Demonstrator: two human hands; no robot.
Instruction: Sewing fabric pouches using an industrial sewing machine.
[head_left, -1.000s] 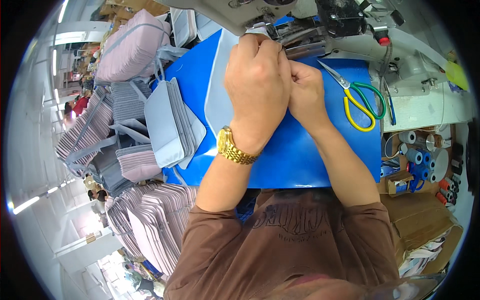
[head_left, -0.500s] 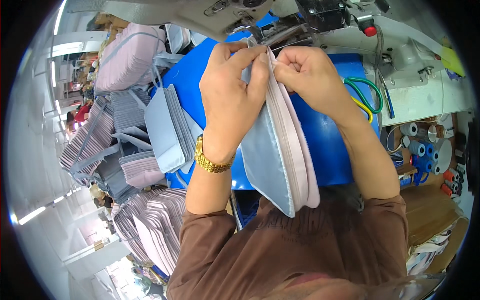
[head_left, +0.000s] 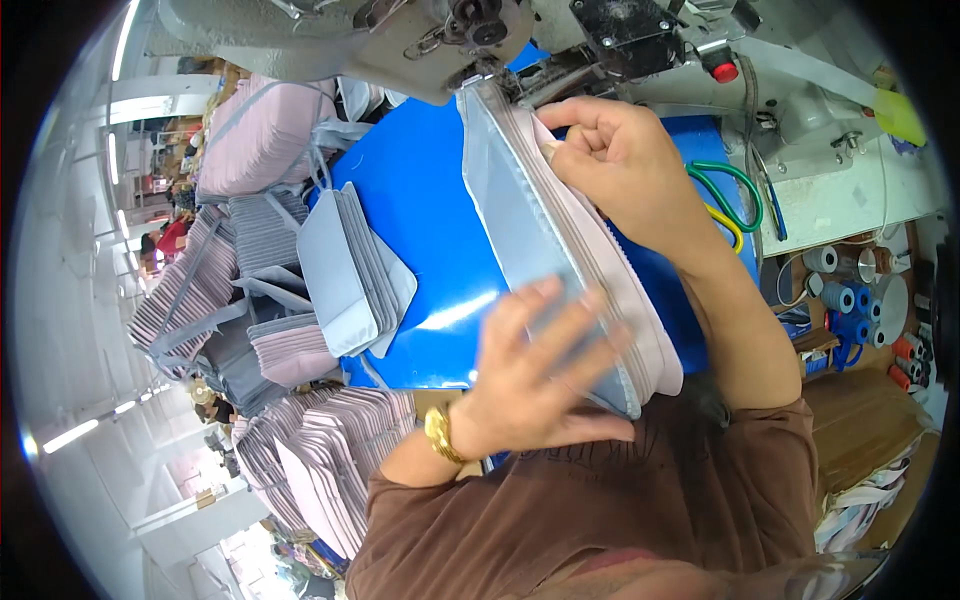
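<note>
A long, layered fabric piece (head_left: pixel 508 205), grey-blue on its left face and pink on its right, slants from under the sewing machine (head_left: pixel 455 45) toward my chest. Near its top, my right hand (head_left: pixel 615 165) pinches the pink edge between thumb and curled fingers. Over the lower part of the grey face is my left hand (head_left: pixel 540 375), blurred, its fingers spread and thumb stretched out. Whether those fingertips touch the cloth is hard to tell. A gold watch (head_left: pixel 440 433) circles my left wrist.
Scissors with green and yellow handles (head_left: pixel 742 190) lie right of my right forearm on the blue work surface (head_left: pixel 440 270). Left of it rest grey folded pieces (head_left: pixel 345 265) and tied pink and grey stacks (head_left: pixel 265 130). Thread spools (head_left: pixel 850 300) stand at the right.
My left hand has let go of the fabric's top end and swung down toward its lower end, fingers opening. The fabric's lower end has shifted right. My right hand still pinches the edge.
</note>
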